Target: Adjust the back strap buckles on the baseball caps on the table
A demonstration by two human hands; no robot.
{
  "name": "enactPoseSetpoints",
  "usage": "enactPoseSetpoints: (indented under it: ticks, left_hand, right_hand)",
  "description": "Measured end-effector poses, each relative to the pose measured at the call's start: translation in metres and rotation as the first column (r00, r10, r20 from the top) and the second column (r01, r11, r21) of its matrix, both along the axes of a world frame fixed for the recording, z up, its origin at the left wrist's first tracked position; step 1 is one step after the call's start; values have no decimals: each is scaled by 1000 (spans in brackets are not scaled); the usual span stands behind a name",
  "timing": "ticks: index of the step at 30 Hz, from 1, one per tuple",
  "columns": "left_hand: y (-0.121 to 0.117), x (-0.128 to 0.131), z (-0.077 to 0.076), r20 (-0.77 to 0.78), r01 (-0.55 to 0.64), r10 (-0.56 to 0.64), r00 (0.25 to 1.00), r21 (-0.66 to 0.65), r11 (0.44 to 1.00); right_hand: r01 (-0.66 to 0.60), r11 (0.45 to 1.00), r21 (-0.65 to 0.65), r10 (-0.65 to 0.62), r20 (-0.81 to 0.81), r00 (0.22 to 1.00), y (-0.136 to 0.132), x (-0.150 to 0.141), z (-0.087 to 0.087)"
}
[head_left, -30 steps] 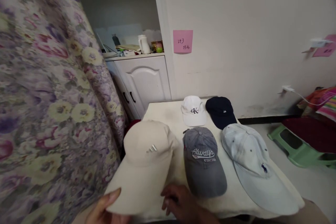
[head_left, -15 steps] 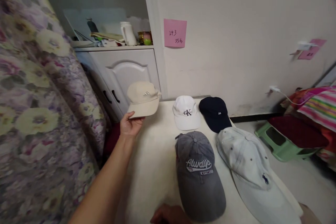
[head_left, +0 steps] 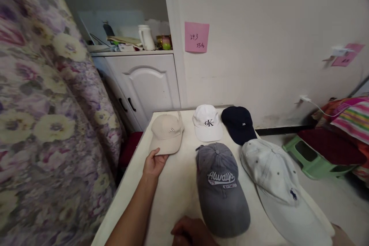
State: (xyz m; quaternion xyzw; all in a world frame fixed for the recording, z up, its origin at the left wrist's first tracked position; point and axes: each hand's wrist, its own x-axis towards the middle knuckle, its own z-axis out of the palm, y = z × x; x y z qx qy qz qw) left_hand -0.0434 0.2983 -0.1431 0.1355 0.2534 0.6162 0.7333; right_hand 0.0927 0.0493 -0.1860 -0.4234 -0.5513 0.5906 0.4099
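Shown left of centre in the frame, over the far-left part of a cream-covered table (head_left: 170,200): beige cap (head_left: 165,132), upright, with its brim toward the viewer. Gripped at the front edge of the brim by the left hand (head_left: 155,163), thumb above and fingers beneath. Impossible to tell from this angle: full contact of the crown with the cover. At bottom centre, near the grey cap (head_left: 223,190) and apart from the beige one: right hand (head_left: 191,230), with fingers curled inward; exact degree of closure not discernible. Arranged farther right: white cap (head_left: 207,123) and navy cap (head_left: 238,123) side by side toward the back, pale blue cap (head_left: 271,169) beside the grey one at lower right. Judged from appearance: light, not fragile, of dry fabric with little tendency to slip; probably soft and easily dented at the crown, stiffer at the brim. Best held by the brim, with light pressure, to preserve the crown's shape.
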Motion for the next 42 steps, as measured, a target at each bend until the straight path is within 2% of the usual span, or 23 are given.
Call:
enactPoseSetpoints:
  ticks: [10, 17, 23, 30, 37, 42]
  left_hand:
    - [-27, 1, 2, 5, -117, 118, 993, -80, 990]
    - [-43, -2, -3, -34, -65, 60, 998, -140, 988]
    - [-51, 0, -7, -55, -44, 35, 998, -174, 984]
    - [-54, 5, -2, -86, -81, 62, 994, -233, 969]
    - [-62, 7, 2, -130, -128, 95, 987, -273, 953]
    - [-68, 6, 4, -184, -133, 82, 979, -288, 948]
  right_hand:
    - [21, 999, 43, -23, 49, 999, -1, 4, 15]
    - [42, 998, 40, -44, 45, 998, -4, 6, 19]
    - [57, 995, 80, -59, 26, 998, -5, 5, 14]
    - [45, 994, 100, -48, 31, 998, -5, 6, 13]
    - [36, 994, 102, -36, -3, 999, -1, 4, 3]
    - [28, 994, 101, -29, 9, 1000, -1, 6, 5]
